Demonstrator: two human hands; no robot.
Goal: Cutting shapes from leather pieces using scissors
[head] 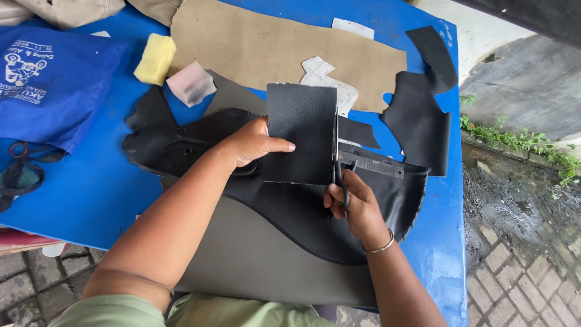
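Two hands work: left hand (251, 142) grips perforated black sheet (301, 133), right hand (357, 209) closed on scissors (339, 175).

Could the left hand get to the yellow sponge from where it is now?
Probably not yet: the left hand is holding the black perforated piece. The yellow sponge lies uncovered beyond it.

Outdoor craft workspace: leather scraps (417, 115) on blue table (91, 194), paving bricks (520, 284).
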